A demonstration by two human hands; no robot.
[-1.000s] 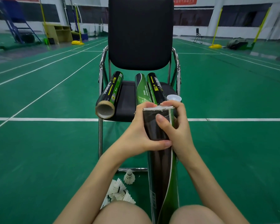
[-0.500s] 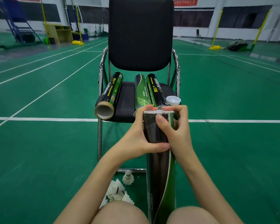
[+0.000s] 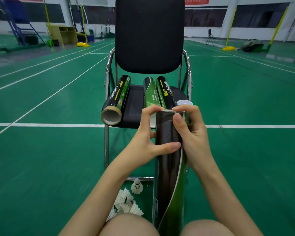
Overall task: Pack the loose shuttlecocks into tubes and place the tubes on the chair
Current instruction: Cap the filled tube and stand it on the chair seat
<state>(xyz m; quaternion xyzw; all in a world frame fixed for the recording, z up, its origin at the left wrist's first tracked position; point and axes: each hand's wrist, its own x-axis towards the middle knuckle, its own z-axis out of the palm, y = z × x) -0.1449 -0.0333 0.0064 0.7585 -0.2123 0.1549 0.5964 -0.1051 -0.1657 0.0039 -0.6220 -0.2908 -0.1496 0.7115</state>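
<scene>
A tall black and green shuttlecock tube (image 3: 169, 167) stands upright between my knees. My left hand (image 3: 146, 138) grips its upper part, thumb across the front and fingertips on the white-capped top rim. My right hand (image 3: 191, 132) holds the same tube from the right, fingers curled over the rim. On the black chair (image 3: 136, 106) lie three tubes: an open-ended one (image 3: 117, 97) at the left, a green one (image 3: 149, 94) and a black one (image 3: 165, 92) in the middle. Several loose white shuttlecocks (image 3: 126, 201) lie on the floor by my left knee.
A white plastic cap (image 3: 185, 103) sits at the seat's right front corner. The chair's chrome legs (image 3: 106, 147) stand just ahead of me. Green court floor with white lines spreads around; yellow net posts (image 3: 228, 46) and a wooden cabinet (image 3: 63, 34) stand far back.
The tube's top has dropped slightly lower in my hands' grip, and my fingertips have moved onto its capped rim. The chair and its tubes have not moved.
</scene>
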